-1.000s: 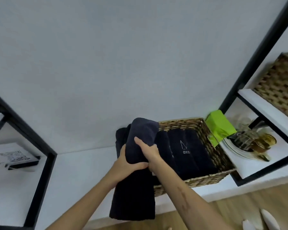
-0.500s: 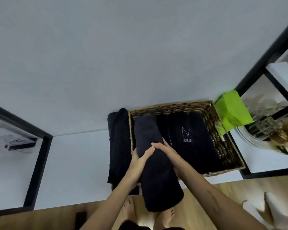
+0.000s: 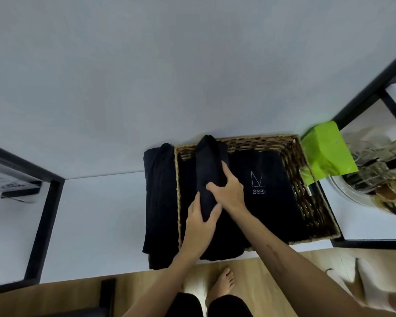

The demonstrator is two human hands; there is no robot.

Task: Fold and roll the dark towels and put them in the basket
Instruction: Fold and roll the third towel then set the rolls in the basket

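Where walls meet, white shelf (image 3: 96, 213).

A bright green bag (image 3: 327, 152) stands at the right beside a round glass tray (image 3: 343, 193) with glassware on the white table (image 3: 101, 213), black frame posts (image 3: 44, 216) rise at both sides, and below is the wooden floor (image 3: 66, 296).

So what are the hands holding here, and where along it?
Both hands grip one rolled dark towel over the basket: the right hand around its middle, the left hand around its near end.
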